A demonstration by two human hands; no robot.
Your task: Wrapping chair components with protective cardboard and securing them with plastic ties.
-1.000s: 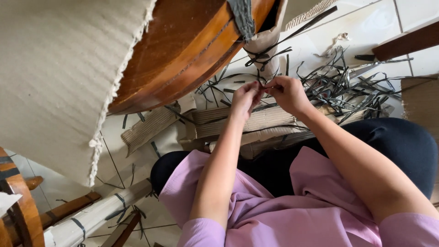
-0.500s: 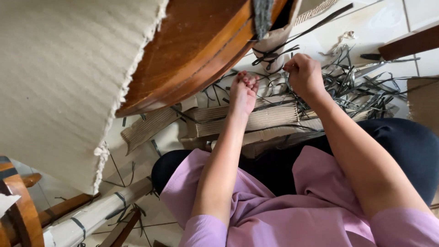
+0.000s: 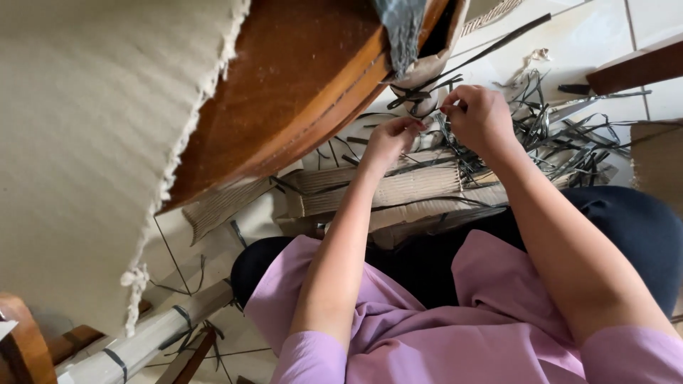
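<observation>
Pinching one dark strap [image 3: 434, 112] between them, left hand [image 3: 388, 139] and right hand [image 3: 480, 117] meet upper centre; one round wooden tabletop [image 3: 299, 92] looms upper left.

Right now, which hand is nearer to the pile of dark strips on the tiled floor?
Right. The right hand is beside the pile of dark strips, at its edge. The left hand is farther away, over the corrugated cardboard.

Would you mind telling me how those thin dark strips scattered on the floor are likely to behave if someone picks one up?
The dark strips look thin and narrow, and many lie bent or curled, so one would probably flex and droop rather than stay stiff. They seem light for their length. Because they lie tangled in a loose pile on the tiled floor, lifting one near the right hand may drag others along.
</observation>
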